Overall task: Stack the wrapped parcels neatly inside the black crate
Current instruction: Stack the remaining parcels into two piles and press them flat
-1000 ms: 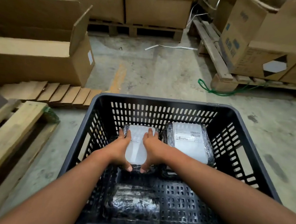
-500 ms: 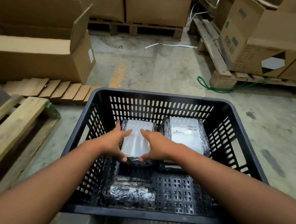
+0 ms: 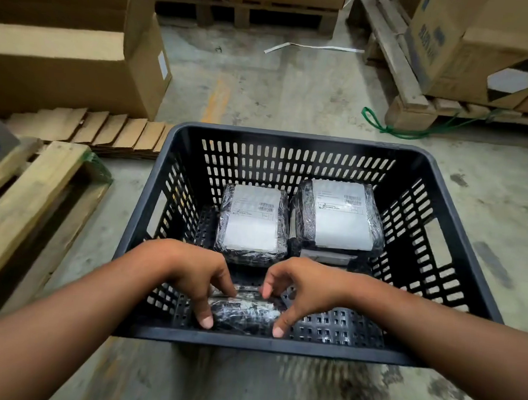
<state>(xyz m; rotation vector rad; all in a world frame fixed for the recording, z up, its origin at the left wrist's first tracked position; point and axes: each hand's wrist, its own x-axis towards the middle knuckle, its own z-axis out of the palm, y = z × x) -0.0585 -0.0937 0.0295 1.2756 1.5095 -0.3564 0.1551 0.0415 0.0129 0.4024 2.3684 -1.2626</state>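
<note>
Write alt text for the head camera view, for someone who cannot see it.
Two bare hands, left and right, grip a dark wrapped parcel at the near end of a black crate on a concrete floor. Two labelled parcels sit side by side at the far end.

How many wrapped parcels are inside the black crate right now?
3, possibly more. One labelled parcel far left, another labelled parcel far right, seemingly resting on something partly hidden, maybe a fourth. An unlabelled parcel lies near, gripped by both hands.
</note>
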